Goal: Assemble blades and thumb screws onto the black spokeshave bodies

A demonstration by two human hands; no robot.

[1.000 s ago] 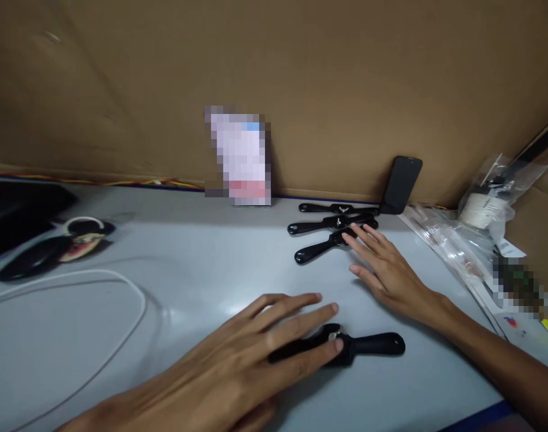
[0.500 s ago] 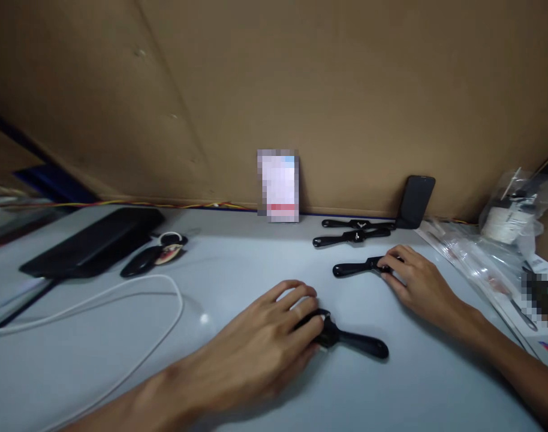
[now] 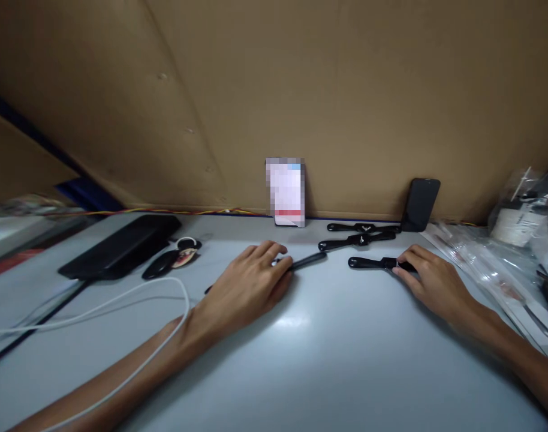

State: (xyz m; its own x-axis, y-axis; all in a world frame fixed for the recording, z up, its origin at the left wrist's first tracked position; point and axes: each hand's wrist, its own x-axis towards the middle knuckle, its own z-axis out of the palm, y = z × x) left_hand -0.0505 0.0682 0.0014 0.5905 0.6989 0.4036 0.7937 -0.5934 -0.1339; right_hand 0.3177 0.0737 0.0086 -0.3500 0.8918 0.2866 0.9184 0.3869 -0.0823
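My left hand is closed over the middle of a black two-handled tool on the grey table, left of centre. One handle sticks out to the right; the tool's middle is mostly hidden under the fingers. On the right, my right hand pinches the middle of another black tool, whose left handle points left. Two more such tools, an upper one and a lower one, lie close together at the back, their right ends meeting.
A lit phone and a dark phone lean on the cardboard wall. A black case, keys and a white cable are at left. Plastic packets and a bagged white roll are at right.
My left hand has moved away from me and to the left with its tool, which now lies near the lit phone. The right hand's tool shows slightly farther right. The view has shifted.
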